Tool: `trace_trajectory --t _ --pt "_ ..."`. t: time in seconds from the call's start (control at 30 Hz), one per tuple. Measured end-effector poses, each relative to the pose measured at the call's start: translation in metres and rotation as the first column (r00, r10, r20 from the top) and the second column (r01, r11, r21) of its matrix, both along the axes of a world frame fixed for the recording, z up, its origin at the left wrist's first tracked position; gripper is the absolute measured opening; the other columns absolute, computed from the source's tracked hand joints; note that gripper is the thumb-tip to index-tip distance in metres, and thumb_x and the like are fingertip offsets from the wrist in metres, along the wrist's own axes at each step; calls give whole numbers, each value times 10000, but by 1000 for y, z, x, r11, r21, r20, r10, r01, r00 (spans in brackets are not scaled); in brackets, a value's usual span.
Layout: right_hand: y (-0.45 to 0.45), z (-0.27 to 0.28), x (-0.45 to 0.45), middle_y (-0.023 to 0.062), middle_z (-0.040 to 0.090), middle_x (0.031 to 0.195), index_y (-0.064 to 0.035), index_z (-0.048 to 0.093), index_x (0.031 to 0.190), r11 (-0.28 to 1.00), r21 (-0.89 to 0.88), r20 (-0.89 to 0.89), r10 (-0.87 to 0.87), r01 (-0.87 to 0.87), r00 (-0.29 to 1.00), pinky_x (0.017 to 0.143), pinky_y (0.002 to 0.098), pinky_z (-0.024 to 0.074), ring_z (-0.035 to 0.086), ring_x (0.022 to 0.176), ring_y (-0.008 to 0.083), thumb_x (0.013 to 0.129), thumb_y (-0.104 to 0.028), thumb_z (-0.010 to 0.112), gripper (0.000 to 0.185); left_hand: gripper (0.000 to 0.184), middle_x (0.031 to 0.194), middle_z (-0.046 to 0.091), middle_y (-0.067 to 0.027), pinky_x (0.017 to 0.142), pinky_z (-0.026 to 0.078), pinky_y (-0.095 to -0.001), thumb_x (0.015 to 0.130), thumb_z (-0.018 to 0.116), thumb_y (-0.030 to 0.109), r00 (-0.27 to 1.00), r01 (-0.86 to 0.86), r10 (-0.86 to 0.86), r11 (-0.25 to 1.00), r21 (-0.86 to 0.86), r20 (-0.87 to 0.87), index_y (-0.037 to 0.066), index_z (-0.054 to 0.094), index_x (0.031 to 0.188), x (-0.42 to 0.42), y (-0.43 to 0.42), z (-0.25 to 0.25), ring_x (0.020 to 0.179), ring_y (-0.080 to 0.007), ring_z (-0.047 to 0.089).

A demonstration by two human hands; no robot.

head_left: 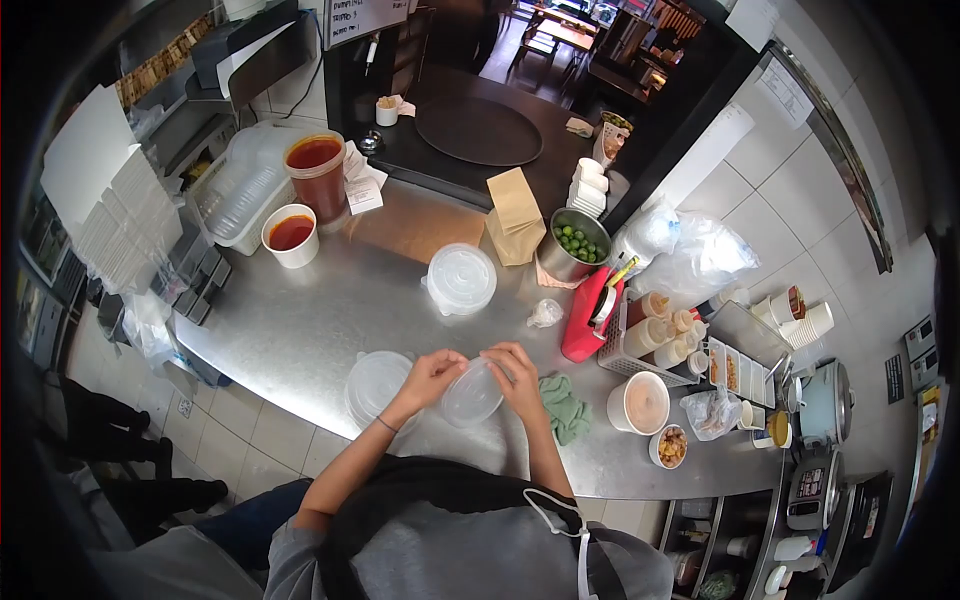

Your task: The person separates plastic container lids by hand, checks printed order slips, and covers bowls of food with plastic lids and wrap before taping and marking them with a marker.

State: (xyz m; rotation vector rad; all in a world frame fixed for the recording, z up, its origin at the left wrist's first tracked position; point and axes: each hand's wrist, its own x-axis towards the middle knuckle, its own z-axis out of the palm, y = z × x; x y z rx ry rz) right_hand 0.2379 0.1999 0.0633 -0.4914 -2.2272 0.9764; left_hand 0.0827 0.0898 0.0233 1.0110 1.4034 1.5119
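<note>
Clear round plastic lid (472, 393) gripped at rim by left hand (513, 378); right hand (436, 378) curled at opposite side, contact unclear.

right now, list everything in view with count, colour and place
held lid: 1, clear, between hands
round plastics: 2 spots, clear, one beyond, one left
counter: 1, steel, under them
sauce tub: 1, red, far left
sauce cup: 1, white, nearer
tray: 1, black, far shelf
bag: at least 1, brown, far centre
pot: 1, metal, green fruit inside
basket: 1, grey, bottles inside, right
cloth: 1, green, beside right hand
tub: 1, white, right
small cup: 1, white, below tub
edges: more items, too small to tell
left hand: 1, bare, at lid
right hand: 1, bare, at lid
</note>
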Motion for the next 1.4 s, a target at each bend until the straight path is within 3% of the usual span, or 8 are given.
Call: trace_trajectory --t 0.47,0.67,0.77,0.87,0.97,1.07,1.17,1.4 --pt "4 21 18 98 552 1026 -50 686 921 1000 22 -46 20 -19 999 836 313 442 553 948 213 778 19 628 169 192 828 611 43 652 462 -228 908 584 287 831 292 -89 910 -295 549 115 614 988 -26 26 -28 700 -68 564" --pt "-2 57 38 96 570 978 -41 679 944 997 -63 -89 -43 38 995 794 291 449 573 919 208 786 47 589 202 259 904 643 -6 723 478 -270 920 557 295 916 47 100 934 -354 388 81 609 1056 -31 47 -58 803 -114 611" --pt "-3 66 40 86 569 930 -35 676 962 997 -30 -36 -77 76 996 772 278 452 576 884 198 786 58 581 220 345 985 653 -51 767 476 -271 926 543 297 961 -259 243 959 -113 -135 22 592 1129 -23 52 -72 882 -164 625" --pt "-7 65 36 100 591 942 -28 664 991 995 -40 4 -91 92 996 779 288 455 587 890 204 793 51 582 228 396 1015 657 -111 825 460 -275 920 537 297 952 -126 108 991 -42 -287 -22 575 1152 -5 30 8 886 -220 621" --pt "-15 66 23 117 626 951 -20 643 1017 987 -86 -12 -139 138 990 783 302 469 616 895 219 793 33 607 233 334 921 664 -138 756 467 -293 912 545 267 980 196 -194 978 -71 37 -15 607 1080 11 7 54 792 -210 609" --pt "-18 47 15 130 657 976 -12 649 1004 968 -143 -65 -218 207 974 763 299 486 647 862 215 762 -2 669 243 275 839 647 -47 684 454 -255 917 558 211 965 120 -131 991 -60 -227 -11 613 1070 22 -7 58 763 -66 508" --pt "-19 43 13 132 661 974 2 636 1005 987 24 -63 -158 160 985 785 313 497 654 870 225 760 -23 686 251 243 762 632 -165 616 461 -341 888 571 230 975 18 -21 1000 -14 -221 23 615 1006 27 -16 55 638 -195 589" --pt "-26 52 8 127 652 964 -1 632 954 989 40 -44 -144 146 989 766 328 499 647 851 248 746 -22 696 218 234 761 631 -185 607 464 -345 884 571 207 962 -53 42 998 -33 -268 15 616 1010 29 -26 64 652 -218 617"
